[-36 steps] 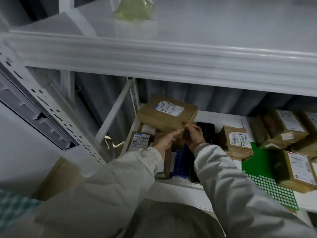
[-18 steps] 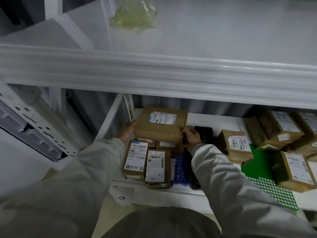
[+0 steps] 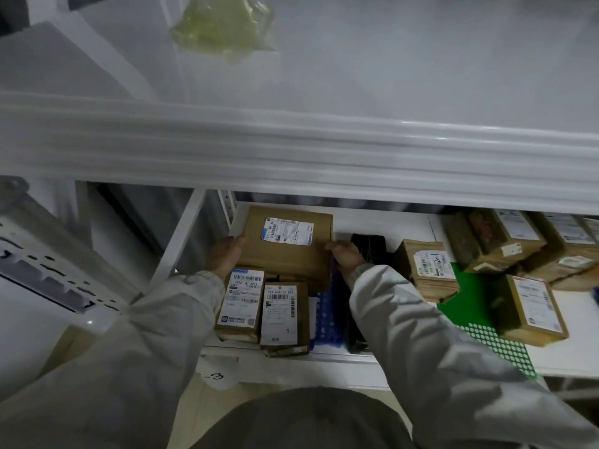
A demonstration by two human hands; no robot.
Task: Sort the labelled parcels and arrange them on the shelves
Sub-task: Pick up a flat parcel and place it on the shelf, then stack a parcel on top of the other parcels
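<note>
Since the earlier frame the large cardboard parcel (image 3: pixel 285 246) had slid deeper onto the white metal shelf (image 3: pixel 405 226), lying flat atop smaller labelled boxes (image 3: pixel 241 303). The left hand (image 3: pixel 223 256) gripped the parcel's left edge; the right hand (image 3: pixel 345 254) clasped its right edge, both sleeved arms stretched forward.

large parcel (image 3: pixel 288 244) behind two small parcels (image 3: pixel 262 306) — bag (image 3: pixel 223 24) above

The upper shelf's front beam (image 3: pixel 324 150) hangs low over the opening, the lower shelf (image 3: pixel 405 222) lies bare only along its back, and labelled parcels (image 3: pixel 428 273) crowd the middle and right, a white diagonal brace (image 3: pixel 181 234) bounding the left.
</note>
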